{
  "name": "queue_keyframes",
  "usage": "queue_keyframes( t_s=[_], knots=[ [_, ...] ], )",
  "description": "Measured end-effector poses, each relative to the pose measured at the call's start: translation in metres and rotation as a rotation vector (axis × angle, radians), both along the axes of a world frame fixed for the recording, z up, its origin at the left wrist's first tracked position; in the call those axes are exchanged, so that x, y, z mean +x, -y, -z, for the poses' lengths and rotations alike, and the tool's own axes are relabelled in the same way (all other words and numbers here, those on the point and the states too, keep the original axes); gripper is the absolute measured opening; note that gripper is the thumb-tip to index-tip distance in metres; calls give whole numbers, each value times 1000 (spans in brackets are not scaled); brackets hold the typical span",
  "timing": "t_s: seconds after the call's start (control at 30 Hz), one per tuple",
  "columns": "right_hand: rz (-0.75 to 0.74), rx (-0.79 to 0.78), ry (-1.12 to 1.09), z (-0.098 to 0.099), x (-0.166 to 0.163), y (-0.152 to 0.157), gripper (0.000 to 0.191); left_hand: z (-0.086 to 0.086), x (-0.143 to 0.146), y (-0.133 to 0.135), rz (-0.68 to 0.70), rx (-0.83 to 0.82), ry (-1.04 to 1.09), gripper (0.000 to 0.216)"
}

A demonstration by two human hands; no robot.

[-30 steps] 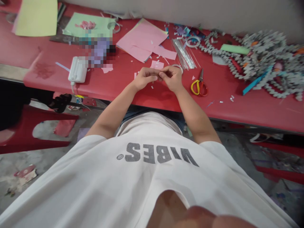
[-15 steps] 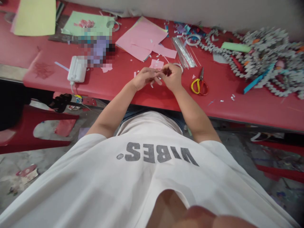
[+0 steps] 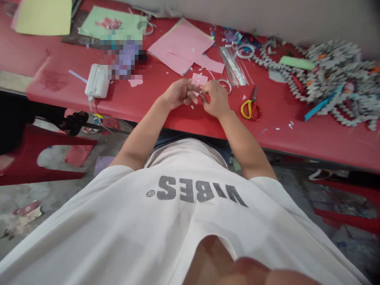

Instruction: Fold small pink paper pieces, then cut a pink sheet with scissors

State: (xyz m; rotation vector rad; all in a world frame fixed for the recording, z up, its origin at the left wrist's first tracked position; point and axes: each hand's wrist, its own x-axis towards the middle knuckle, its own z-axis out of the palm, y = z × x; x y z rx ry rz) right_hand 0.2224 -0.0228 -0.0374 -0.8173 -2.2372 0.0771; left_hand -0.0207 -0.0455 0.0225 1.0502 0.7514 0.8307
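Observation:
My left hand (image 3: 181,94) is above the red table, index finger stretched toward the other hand and the remaining fingers loosely bent and apart. Facing it, my right hand (image 3: 216,99) has its thumb and index finger pinched by that fingertip. A tiny white piece (image 3: 201,92) shows at the pinch, too small to make out in detail. Just behind the hands lies a small pink paper square (image 3: 199,79). A roll of white tape (image 3: 225,86) lies partly behind my right hand. Scissors with yellow and red handles (image 3: 251,107) rest to the right.
Pink sheets (image 3: 181,45) and clear thin strips (image 3: 233,65) lie farther back. A grey paper garland heap (image 3: 332,75) fills the right side. To the left are a white power bank (image 3: 97,81) with a cable and a green sheet (image 3: 118,25). A person's foot shows below left.
My hands, overlapping at the fingers before, have drawn slightly apart. The left index finger is now straight, and the right fingertips pinch beside it. The view has shifted a little.

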Motion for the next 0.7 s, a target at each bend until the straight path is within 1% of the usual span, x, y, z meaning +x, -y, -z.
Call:
queue_keyframes(
  t_s=[0.1, 0.23, 0.43, 0.57, 0.7],
  knots=[
    [1, -10, 36, -1, -4, 3, 50, 4, -1, -2, 31, 19, -34, 88],
    [10, -91, 14, -3, -9, 7, 49, 6, -4, -2, 66, 57, -64, 83],
    [37, -168, 41, -10, -13, 12, 47, -2, -6, 4, 70, 157, -89, 88],
    [71, -157, 61, -12, -16, 14, 54, -8, -6, 6, 65, 174, -120, 92],
    [71, -127, -3, -7, -17, 11, 65, -10, -6, 6, 62, 154, -121, 92]
  ],
)
